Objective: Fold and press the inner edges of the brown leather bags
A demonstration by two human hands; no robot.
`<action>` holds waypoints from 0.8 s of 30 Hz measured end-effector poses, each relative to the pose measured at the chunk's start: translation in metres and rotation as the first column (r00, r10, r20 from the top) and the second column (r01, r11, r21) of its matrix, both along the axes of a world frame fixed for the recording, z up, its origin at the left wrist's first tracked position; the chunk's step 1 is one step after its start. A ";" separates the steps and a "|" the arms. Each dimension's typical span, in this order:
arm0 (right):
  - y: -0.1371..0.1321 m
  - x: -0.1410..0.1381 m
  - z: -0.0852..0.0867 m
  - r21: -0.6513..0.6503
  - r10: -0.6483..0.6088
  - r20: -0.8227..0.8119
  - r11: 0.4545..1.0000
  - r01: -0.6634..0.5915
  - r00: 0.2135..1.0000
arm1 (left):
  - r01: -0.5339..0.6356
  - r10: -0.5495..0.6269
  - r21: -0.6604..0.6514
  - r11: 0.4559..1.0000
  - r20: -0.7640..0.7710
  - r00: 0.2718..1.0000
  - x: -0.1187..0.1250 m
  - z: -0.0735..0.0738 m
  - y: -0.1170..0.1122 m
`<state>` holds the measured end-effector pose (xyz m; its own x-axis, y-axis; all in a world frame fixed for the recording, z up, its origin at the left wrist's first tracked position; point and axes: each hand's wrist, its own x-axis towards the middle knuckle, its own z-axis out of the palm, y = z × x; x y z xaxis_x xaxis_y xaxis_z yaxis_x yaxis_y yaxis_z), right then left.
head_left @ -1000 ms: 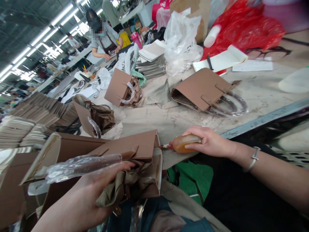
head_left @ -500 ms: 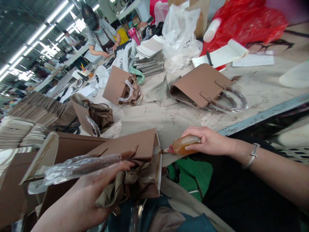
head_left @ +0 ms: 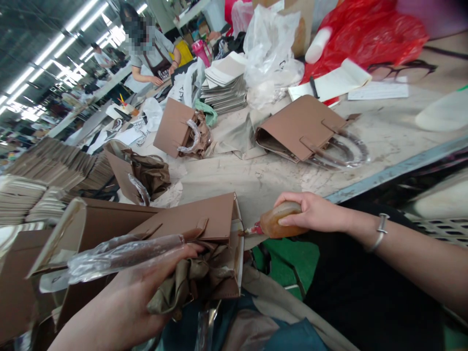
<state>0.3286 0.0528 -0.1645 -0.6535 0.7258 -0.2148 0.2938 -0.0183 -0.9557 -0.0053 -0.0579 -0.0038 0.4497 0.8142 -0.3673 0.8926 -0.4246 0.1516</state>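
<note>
A brown handbag lies on its side in front of me, its plastic-wrapped handle pointing left. My left hand grips it at the opening, fingers reaching in under the handle beside the crumpled olive lining. In my right hand is a squeeze bottle of amber glue, tipped sideways. Its narrow red-based nozzle meets the pale edge of the bag's side panel. Most of my left fingers are hidden by the bag and lining.
More brown bags, one at centre right and one farther back, lie on the table. Stacked panels stand at left. A notebook, glasses and a red plastic bag are at the back. A co-worker works beyond.
The glue bottle stays against the bag's side edge, its nozzle tip slightly lower and further left. My left hand keeps its hold. The whole view has shifted slightly.
</note>
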 end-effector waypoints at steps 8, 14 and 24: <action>-0.005 0.002 -0.001 -0.102 0.018 -0.039 0.995 -0.022 0.999 | -0.046 0.046 -0.023 0.999 0.006 0.999 0.004 0.002 -0.002; -0.005 -0.004 -0.005 0.111 -0.065 -0.001 0.992 0.064 0.998 | -0.051 0.052 -0.021 0.998 0.047 0.998 0.012 0.001 0.003; 0.014 0.029 -0.002 -0.035 -0.468 -0.356 0.872 0.488 0.809 | -0.430 0.422 -0.095 0.898 0.467 0.777 0.024 0.023 0.037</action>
<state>0.3581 0.0666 -0.1665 -0.2446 0.9696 0.0061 -0.0835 -0.0148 -0.9964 0.0190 -0.0211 0.0196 0.1677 0.9673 -0.1901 0.8067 -0.0239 0.5905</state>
